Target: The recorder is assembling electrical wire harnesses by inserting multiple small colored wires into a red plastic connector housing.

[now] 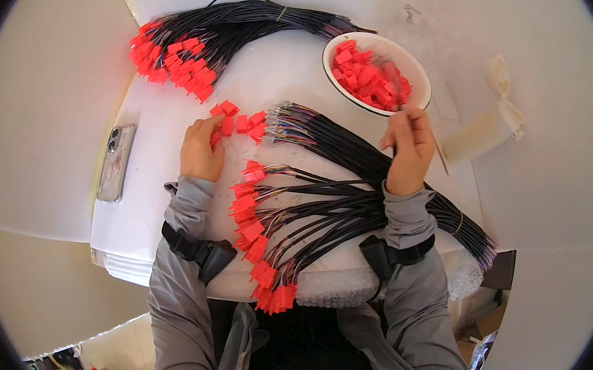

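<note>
My left hand (200,151) is closed at the left end of a wire bundle, a red plastic connector (216,135) between its fingertips. Several more loose red connectors (241,124) lie beside those fingers. My right hand (411,147) pinches a thin tool, smeared by motion, that reaches over the white bowl (423,73); its kind is unclear. Red connectors (357,72) fill this bowl. Between my hands stretches a bundle of black cables (334,135) with bare coloured wire ends. Nearer to me, fanned-out cables (328,214) have red connectors (251,228) on their left ends.
Another tied cable bundle (245,22) with red connectors lies at the far side. A phone (117,163) rests on the left of the white tabletop (150,220). To the right is a pale roll-like thing (481,137). Bubble wrap (335,288) lines the near edge.
</note>
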Demonstrator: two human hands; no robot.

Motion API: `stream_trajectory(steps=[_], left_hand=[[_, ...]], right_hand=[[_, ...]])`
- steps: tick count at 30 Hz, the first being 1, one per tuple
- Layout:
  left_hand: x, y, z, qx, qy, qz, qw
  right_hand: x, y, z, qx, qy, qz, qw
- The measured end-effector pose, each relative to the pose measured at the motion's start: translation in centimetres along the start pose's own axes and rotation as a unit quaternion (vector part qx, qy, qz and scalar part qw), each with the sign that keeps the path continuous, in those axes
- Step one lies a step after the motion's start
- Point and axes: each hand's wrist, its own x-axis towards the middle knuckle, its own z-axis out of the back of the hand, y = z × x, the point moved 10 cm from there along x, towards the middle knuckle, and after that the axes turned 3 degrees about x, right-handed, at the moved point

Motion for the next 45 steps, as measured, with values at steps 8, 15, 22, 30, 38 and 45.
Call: stream_trajectory(steps=[8,15,22,30,38,45], left_hand=[[0.1,-5.5,2.7,-0.099,0.057,-0.077,0.990],[-3.0,-15.4,-0.6,-0.075,0.224,-0.287,0.928],[-4.8,-15.9,-2.8,-0.072,0.301,-0.275,0.910],[-4.5,-14.6,-2.9,-0.208,0.311,-0.236,0.897],[-2.5,-10.6,-0.8,-0.228,0.157,-0.120,0.953],[-1.9,-8.4,-0.2,-0.325,0.105,-0.005,0.940]], right_hand=[[-3.8,-0.9,-6.1,-0.299,0.203,0.138,0.922],[-3.3,0.3,-5.1,-0.283,0.157,0.132,0.937],[-4.8,2.2,-7.4,-0.302,0.238,0.207,0.899],[-4.3,-0.4,-7.2,-0.202,0.262,0.117,0.936],[-5.1,-4.5,-6.8,-0.105,0.258,-0.130,0.952],[-5.9,-4.6,-7.9,-0.094,0.324,-0.116,0.934]])
